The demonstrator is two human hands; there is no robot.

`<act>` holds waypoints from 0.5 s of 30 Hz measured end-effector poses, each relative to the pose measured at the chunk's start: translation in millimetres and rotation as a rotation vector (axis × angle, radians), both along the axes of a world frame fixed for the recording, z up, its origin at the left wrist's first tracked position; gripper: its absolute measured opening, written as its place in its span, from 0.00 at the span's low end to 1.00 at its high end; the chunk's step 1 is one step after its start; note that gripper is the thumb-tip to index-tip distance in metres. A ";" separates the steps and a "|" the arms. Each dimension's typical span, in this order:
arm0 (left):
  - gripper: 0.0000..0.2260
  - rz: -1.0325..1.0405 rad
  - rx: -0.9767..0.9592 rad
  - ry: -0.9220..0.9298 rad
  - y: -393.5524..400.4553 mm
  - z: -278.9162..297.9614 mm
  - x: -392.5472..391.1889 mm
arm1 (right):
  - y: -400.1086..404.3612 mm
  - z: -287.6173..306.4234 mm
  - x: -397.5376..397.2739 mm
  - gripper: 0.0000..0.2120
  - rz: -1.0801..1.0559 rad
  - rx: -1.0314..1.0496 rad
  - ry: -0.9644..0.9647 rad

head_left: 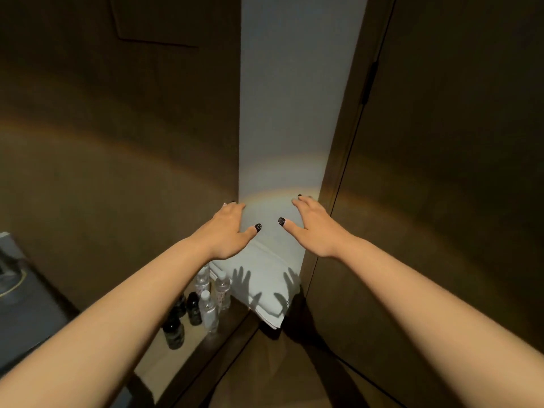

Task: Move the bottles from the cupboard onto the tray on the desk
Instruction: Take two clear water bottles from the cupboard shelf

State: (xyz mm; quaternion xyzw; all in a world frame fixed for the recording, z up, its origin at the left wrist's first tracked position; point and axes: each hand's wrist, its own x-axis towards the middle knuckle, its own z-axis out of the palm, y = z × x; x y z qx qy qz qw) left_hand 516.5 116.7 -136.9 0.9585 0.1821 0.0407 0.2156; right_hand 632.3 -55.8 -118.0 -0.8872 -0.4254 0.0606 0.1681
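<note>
Several bottles stand on the cupboard's lower shelf (164, 357), under my left forearm. Three are clear water bottles (209, 312) with white caps. The others are dark bottles (173, 331), nearer to me. My left hand (228, 232) and my right hand (315, 228) both reach forward high above the bottles, fingers spread and holding nothing. The left hand lies by the edge of the left door (117, 142), the right one by the right door (441, 142). The shadows of both spread hands fall on the white bedding below. No tray is plainly in view.
Folded white bedding (266, 278) lies on the shelf right of the bottles, against the pale back wall (294, 98). Dark brown doors flank the opening on both sides. A dark grey surface (26, 313) sits at the far left edge.
</note>
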 end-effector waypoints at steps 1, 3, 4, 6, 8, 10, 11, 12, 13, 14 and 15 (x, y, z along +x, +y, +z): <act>0.32 0.013 -0.010 0.004 4.7 -5.0 4.5 | 5.6 -5.7 6.1 0.34 0.017 -0.009 0.007; 0.31 0.043 -0.041 0.009 17.9 -16.6 11.8 | 19.5 -16.8 17.0 0.34 0.046 -0.024 0.023; 0.31 0.058 -0.055 0.019 26.0 -22.7 15.2 | 27.8 -22.5 22.4 0.34 0.059 -0.029 0.034; 0.32 0.089 -0.072 0.046 44.6 -36.9 22.3 | 47.1 -35.4 33.3 0.33 0.085 -0.042 0.059; 0.32 0.124 -0.093 0.067 66.7 -54.6 30.8 | 68.1 -50.7 44.5 0.34 0.113 -0.063 0.082; 0.32 0.148 -0.121 0.082 89.6 -73.0 41.0 | 90.3 -67.4 56.6 0.33 0.136 -0.079 0.097; 0.32 0.159 -0.134 0.085 100.8 -82.4 46.1 | 102.2 -76.4 62.9 0.33 0.144 -0.083 0.105; 0.32 0.172 -0.143 0.086 112.4 -92.6 52.1 | 114.9 -86.1 69.8 0.33 0.145 -0.086 0.115; 0.31 0.187 -0.160 0.091 124.1 -103.7 58.6 | 128.0 -96.7 76.5 0.32 0.141 -0.090 0.129; 0.31 0.202 -0.177 0.102 134.7 -114.7 65.2 | 141.2 -108.9 83.2 0.31 0.128 -0.093 0.148; 0.31 0.215 -0.185 0.116 146.1 -126.9 73.5 | 155.3 -122.1 90.6 0.31 0.118 -0.093 0.168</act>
